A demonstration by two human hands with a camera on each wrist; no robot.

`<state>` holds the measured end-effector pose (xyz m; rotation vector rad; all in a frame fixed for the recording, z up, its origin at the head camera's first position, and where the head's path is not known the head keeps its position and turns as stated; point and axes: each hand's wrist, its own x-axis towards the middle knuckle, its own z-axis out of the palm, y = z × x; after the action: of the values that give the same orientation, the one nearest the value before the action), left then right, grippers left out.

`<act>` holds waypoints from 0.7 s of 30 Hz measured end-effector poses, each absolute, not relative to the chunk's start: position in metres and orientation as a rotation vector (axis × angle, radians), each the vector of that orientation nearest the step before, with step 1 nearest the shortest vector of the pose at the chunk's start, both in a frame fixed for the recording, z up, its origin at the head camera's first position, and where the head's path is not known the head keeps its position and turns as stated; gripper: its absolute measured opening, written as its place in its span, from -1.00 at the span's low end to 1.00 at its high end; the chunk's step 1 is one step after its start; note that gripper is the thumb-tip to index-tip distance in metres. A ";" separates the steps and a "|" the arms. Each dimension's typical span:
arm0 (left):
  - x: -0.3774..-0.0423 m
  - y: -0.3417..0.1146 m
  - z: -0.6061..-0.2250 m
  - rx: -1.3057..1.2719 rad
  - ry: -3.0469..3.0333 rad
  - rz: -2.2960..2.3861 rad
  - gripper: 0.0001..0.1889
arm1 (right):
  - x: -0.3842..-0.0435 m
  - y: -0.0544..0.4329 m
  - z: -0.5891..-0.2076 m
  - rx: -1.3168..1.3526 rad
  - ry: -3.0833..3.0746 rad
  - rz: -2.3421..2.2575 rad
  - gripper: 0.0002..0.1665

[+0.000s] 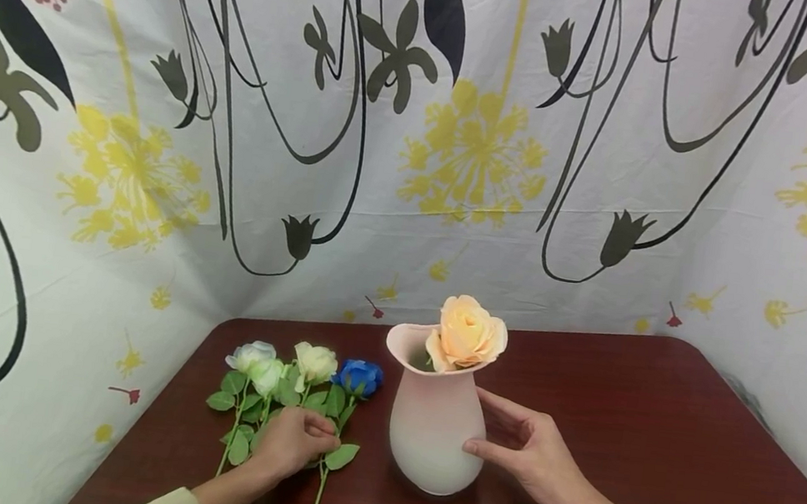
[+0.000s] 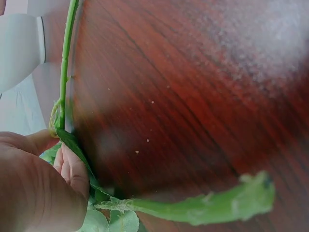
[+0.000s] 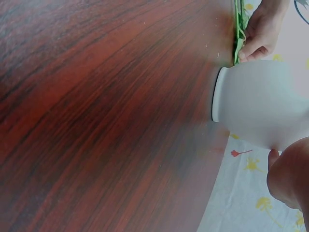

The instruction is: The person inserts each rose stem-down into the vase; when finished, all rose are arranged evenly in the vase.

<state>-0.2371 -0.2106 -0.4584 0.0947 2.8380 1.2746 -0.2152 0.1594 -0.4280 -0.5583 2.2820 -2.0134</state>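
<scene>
A vase (image 1: 436, 433), pale with a pinkish flared rim, stands upright on the table. One peach rose (image 1: 470, 336) leans in its mouth. My right hand (image 1: 537, 458) holds the vase's right side, thumb on the near face and fingers round the back; in the right wrist view part of that hand (image 3: 292, 176) shows beside it. Left of the vase, my left hand (image 1: 297, 441) pinches the stem of a blue rose (image 1: 359, 378) lying on the table. The left wrist view shows this green stem (image 2: 65, 67) at the thumb and fingertips.
Beside the blue rose lie a cream rose (image 1: 315, 363) and whitish-green roses (image 1: 258, 362), with leafy stems pointing toward me. The dark red-brown wooden table (image 1: 603, 411) extends to the right. A patterned cloth (image 1: 463, 259) hangs behind and at both sides.
</scene>
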 end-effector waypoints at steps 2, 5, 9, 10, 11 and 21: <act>-0.237 -0.209 -0.458 0.101 2.850 1.277 -0.84 | -0.215 0.160 -0.428 -0.558 2.285 -2.015 -0.11; -0.237 -0.207 -0.458 0.108 2.858 1.297 -0.86 | -0.216 0.160 -0.429 -0.558 2.289 -2.014 -0.11; -0.236 -0.206 -0.457 0.090 2.829 1.326 -0.88 | -0.216 0.160 -0.429 -0.555 2.284 -2.012 -0.12; -0.236 -0.206 -0.457 0.085 2.814 1.339 -0.88 | -0.216 0.160 -0.430 -0.554 2.284 -2.011 -0.12; -0.235 -0.206 -0.457 0.081 2.790 1.360 -0.88 | -0.216 0.160 -0.430 -0.557 2.282 -2.011 -0.12; -0.229 -0.210 -0.440 0.045 2.496 1.631 -0.78 | -0.216 0.159 -0.428 -0.563 2.283 -2.012 -0.12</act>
<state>-0.2293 -0.2100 -0.4398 0.0455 2.4958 1.6306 -0.2160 0.1595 -0.4281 -0.5629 2.2835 -2.0120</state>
